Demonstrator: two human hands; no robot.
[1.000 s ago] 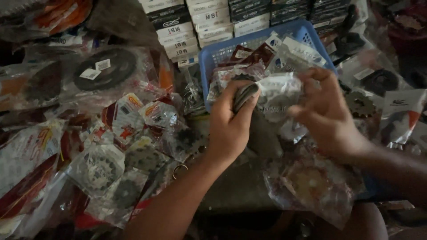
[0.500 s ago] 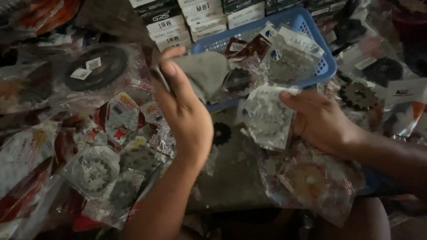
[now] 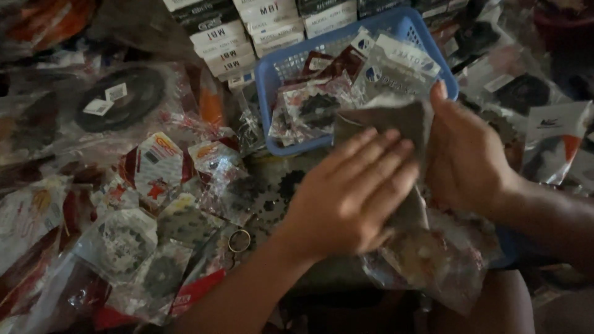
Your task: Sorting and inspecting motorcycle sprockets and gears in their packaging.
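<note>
Far out to the left of my left hand lies a large black sprocket in a clear bag, and nearer to it a heap of small bagged sprockets with red and white labels, overlapping one another. A small metal ring sits loose just beside my left wrist; a careless sweep of that forearm could knock it under the bags.

My left hand is spread flat, palm down, on a grey plastic packet, which my right hand props up from the far side with fingers open, thumb up at the top edge. So the two press the packet between them rather than gripping it. The light is poor, so I think it is a grey bag, but cannot be sure what is inside. Slick plastic held only by pressure may slide out and drop onto the bare sprockets below.

Just beyond both hands the blue basket is piled above its rim; a nudge could spill its packets.
</note>
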